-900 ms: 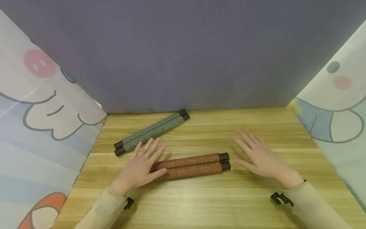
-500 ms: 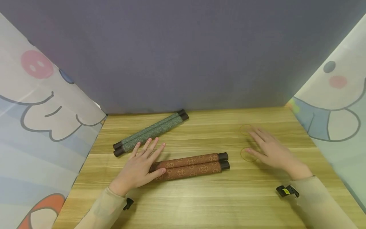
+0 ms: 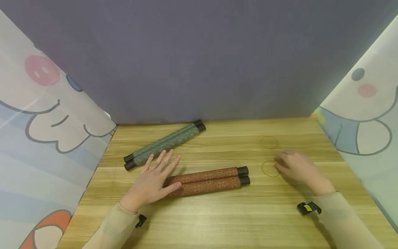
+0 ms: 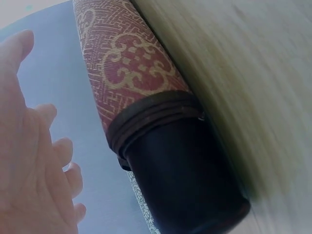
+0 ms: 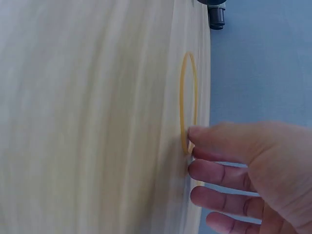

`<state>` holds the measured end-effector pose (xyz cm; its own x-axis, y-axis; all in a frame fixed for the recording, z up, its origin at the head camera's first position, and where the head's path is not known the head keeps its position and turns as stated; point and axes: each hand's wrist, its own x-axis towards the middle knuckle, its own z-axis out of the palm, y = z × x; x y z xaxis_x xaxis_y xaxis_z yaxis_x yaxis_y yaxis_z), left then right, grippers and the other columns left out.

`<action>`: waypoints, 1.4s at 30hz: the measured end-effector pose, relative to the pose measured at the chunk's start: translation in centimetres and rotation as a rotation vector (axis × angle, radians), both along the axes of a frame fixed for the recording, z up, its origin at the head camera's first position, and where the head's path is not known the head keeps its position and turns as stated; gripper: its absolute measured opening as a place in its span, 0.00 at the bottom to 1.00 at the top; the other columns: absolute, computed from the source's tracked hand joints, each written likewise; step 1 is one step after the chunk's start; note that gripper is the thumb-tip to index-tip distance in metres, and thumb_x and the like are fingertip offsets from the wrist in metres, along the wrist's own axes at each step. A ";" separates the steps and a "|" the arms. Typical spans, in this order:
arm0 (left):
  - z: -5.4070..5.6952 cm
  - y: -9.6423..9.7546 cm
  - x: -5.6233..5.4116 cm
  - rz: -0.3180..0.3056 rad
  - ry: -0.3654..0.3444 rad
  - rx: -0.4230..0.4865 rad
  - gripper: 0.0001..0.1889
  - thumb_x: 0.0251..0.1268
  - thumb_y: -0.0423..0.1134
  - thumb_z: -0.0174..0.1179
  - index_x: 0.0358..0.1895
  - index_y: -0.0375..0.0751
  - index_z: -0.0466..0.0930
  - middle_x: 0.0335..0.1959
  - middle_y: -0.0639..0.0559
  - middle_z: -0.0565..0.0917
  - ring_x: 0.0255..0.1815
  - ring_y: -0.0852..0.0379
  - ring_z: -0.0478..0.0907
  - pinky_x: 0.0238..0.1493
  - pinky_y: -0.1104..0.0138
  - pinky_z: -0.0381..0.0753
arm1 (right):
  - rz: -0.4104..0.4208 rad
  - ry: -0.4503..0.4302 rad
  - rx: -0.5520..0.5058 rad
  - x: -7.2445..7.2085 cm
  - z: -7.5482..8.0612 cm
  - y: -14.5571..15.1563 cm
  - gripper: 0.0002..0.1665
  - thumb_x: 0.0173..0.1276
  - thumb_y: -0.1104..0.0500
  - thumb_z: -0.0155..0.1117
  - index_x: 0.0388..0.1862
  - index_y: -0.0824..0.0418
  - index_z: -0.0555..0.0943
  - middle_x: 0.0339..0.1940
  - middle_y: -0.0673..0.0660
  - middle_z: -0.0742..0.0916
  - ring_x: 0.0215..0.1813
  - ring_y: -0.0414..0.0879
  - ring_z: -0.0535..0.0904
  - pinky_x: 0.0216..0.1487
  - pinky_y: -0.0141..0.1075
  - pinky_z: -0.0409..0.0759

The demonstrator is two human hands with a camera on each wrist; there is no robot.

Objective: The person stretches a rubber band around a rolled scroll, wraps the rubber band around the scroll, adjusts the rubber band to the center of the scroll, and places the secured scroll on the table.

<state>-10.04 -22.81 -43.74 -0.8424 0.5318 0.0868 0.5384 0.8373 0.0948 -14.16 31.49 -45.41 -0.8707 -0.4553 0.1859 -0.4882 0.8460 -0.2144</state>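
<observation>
A brown patterned scroll (image 3: 208,181), rolled into two side-by-side rolls with black end caps, lies on the table. My left hand (image 3: 152,183) is spread over its left end, fingers straight. In the left wrist view, that hand (image 4: 29,146) appears beside the scroll's black end cap (image 4: 180,170). Over on the right, my right hand (image 3: 298,167) pinches the edge of the nearer yellow rubber band (image 3: 262,169) between thumb and forefinger. The right wrist view shows the band (image 5: 182,105) at those fingertips, its loop still against the table.
Behind my left hand, a grey-green double-rolled scroll (image 3: 168,143) lies slantwise. A second rubber band (image 3: 261,141) sits farther back on the wooden table (image 3: 199,221). A grey panel (image 3: 211,62) stands along the back, and cartoon-print curtains (image 3: 40,166) flank both sides.
My right hand has moved right and then down to the nearer rubber band, its fingers drawing in from spread to a pinch. Left hand and both scrolls stay put.
</observation>
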 end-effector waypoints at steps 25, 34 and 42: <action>-0.6 3.4 -2.1 0.074 -0.295 0.413 0.41 0.87 0.65 0.47 0.92 0.55 0.45 0.90 0.43 0.53 0.89 0.30 0.45 0.83 0.31 0.48 | -0.057 -0.113 -0.155 0.3 1.7 -4.0 0.03 0.73 0.66 0.73 0.40 0.61 0.85 0.37 0.52 0.87 0.37 0.46 0.85 0.38 0.43 0.87; 0.9 7.1 -4.8 0.049 -0.408 0.639 0.36 0.87 0.56 0.55 0.88 0.45 0.61 0.80 0.42 0.74 0.79 0.39 0.73 0.78 0.41 0.71 | 0.017 -0.076 -0.232 0.8 5.4 -10.1 0.02 0.74 0.64 0.72 0.41 0.58 0.86 0.34 0.46 0.89 0.36 0.42 0.86 0.37 0.39 0.87; 0.8 11.0 -5.0 -0.019 -0.786 1.158 0.28 0.88 0.46 0.56 0.83 0.46 0.65 0.75 0.38 0.79 0.76 0.31 0.75 0.77 0.39 0.71 | 0.167 -0.115 -0.404 1.0 6.3 -14.7 0.01 0.77 0.63 0.70 0.44 0.60 0.87 0.36 0.44 0.88 0.40 0.40 0.86 0.40 0.39 0.88</action>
